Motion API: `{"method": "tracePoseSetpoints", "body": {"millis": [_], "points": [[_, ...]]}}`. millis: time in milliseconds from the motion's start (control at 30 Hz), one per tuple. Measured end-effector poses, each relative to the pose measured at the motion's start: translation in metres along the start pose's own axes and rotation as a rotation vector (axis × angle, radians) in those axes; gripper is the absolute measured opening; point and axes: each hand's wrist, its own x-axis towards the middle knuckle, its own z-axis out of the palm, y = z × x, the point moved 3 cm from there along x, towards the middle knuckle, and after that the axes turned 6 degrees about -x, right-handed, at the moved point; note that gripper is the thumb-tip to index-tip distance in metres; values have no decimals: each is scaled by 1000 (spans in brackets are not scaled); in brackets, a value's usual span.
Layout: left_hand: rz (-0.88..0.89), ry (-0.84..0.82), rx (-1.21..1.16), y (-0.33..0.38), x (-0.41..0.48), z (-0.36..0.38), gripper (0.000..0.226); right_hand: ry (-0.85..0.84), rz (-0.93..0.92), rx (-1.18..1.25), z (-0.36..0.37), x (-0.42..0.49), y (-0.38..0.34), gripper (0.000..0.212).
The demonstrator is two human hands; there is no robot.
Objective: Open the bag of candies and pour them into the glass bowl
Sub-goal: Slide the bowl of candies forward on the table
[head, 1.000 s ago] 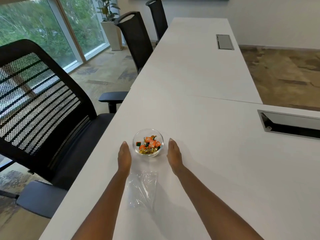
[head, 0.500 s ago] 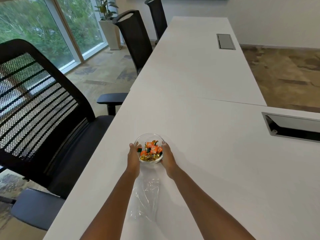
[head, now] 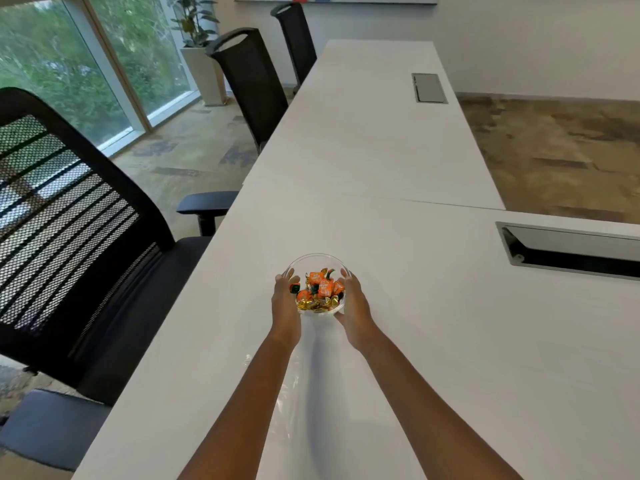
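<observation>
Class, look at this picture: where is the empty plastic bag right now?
The plastic bag lies flat on the white table between the person's forearms, nearer the camera than the glass bowl.

Two bare forearms reach forward from the near edge, angled slightly toward each other. The left hand (head: 285,303) and right hand (head: 353,304) face one another, palms inward, fingers curved, cupping the two sides of a small clear glass bowl of orange and gold wrapped candies (head: 320,268).
</observation>
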Motion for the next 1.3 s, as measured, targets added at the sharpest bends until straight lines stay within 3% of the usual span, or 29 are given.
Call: {"method": "tracePoseSetpoints", "body": {"millis": [633,1300], "points": [[-99,-208,108,-53,-70,132,46,252,-23,0,-141,-64,-53,41],[-133,-135,298,-123,-77,129,43,325,68,-118,-196,-40,13,42]]}}
